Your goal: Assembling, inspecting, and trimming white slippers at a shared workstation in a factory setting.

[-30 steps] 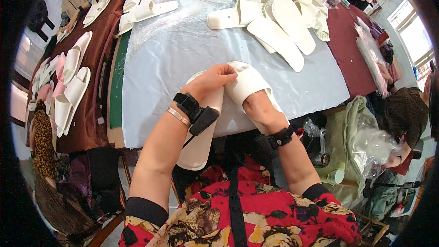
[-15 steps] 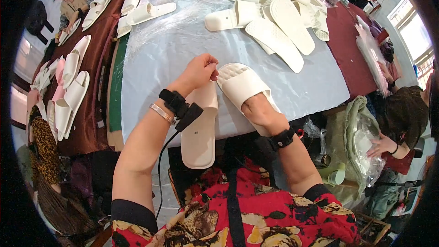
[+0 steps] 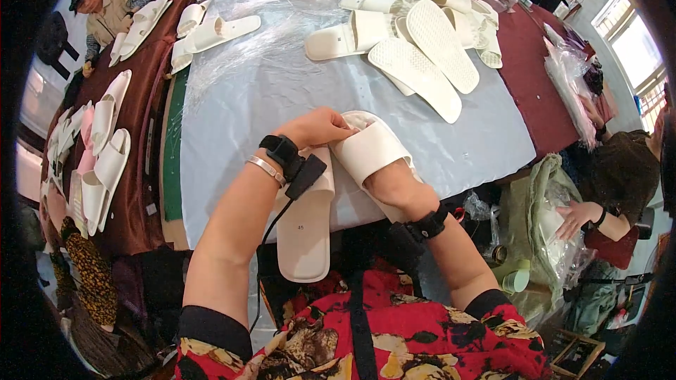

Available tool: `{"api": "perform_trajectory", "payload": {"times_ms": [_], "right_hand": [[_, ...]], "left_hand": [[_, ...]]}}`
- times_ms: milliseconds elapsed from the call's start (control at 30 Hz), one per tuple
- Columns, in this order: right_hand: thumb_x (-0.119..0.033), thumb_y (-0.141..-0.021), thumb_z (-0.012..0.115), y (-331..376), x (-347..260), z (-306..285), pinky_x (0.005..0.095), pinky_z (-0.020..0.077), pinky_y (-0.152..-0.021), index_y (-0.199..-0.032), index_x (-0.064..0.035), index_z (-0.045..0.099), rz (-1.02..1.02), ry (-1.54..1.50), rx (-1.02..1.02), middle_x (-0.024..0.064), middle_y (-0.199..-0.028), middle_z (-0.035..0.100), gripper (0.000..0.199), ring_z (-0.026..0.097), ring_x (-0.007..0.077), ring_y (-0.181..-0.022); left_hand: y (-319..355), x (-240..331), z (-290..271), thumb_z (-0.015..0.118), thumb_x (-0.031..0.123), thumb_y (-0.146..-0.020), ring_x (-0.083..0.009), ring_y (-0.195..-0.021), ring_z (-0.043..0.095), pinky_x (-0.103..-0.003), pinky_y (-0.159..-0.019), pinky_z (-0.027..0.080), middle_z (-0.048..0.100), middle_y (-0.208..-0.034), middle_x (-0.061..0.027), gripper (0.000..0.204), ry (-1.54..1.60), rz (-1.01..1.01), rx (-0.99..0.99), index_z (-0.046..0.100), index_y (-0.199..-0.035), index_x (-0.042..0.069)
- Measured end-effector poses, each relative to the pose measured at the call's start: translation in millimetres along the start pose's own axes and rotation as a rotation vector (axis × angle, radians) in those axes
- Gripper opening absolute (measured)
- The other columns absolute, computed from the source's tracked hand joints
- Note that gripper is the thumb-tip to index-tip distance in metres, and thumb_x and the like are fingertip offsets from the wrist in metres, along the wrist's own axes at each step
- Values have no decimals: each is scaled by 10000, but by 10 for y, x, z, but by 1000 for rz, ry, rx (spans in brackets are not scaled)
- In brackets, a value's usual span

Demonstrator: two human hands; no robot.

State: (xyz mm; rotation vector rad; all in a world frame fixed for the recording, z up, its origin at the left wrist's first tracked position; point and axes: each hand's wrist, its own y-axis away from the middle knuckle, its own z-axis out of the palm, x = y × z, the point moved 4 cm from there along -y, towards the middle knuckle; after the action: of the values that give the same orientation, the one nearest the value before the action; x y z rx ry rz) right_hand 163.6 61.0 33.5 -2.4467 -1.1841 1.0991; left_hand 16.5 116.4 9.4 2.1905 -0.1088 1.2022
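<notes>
A white slide slipper lies slanted on the table before me, toe pointing away. My right hand reaches into it from the heel end, under the broad strap, which hides the fingers. At the toe opening, the fingers of my left hand are closed on the strap's front edge. A second white slipper lies to the left of the first, heel toward me and jutting over the table's near edge. My left hand and wrist cover its front part.
White slippers are piled on the light-blue sheet farther off. More slippers lie on the brown cloth at left, where a person sits. At right, a co-worker's hand touches clear plastic on a green sack.
My left hand has moved slightly toward me and right, its fingers now on the strap's front edge. My right hand stays inside the slipper. The view has shifted a little.
</notes>
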Motion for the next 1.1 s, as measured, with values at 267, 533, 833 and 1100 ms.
{"api": "perform_trajectory", "payload": {"times_ms": [267,533,833,1100], "right_hand": [[-156,-829,526,175,138,137,448,354,-1016,-1251,-89,504,-49,219,-67,180,-1251,503,428,452,371,-1180],[-190,-808,544,238,172,138,464,312,-1061,-1306,-87,466,-107,292,-91,180,-1313,462,515,409,375,-1237],[-198,-799,544,242,108,152,467,279,-1083,-1313,-79,453,-176,308,-137,175,-1331,454,535,410,349,-1250],[-152,-772,548,469,49,-84,407,479,-835,-1010,-30,624,97,352,-445,161,-978,630,279,590,339,-944]], "left_hand": [[5,-83,6,647,390,-850,-65,-540,401,-244,-464,321,527,-679,41,371,147,-33,-135,683,-963,38],[1,-80,82,628,388,-875,-52,-502,360,-222,-447,277,448,-602,69,328,212,-167,-16,685,-946,73],[33,-92,115,646,387,-864,-58,-492,386,-233,-435,292,488,-600,49,341,183,-125,-104,689,-865,49],[96,-166,64,615,277,-869,-79,-600,495,-243,-534,406,596,-734,2,289,110,67,288,673,-937,3]]}}
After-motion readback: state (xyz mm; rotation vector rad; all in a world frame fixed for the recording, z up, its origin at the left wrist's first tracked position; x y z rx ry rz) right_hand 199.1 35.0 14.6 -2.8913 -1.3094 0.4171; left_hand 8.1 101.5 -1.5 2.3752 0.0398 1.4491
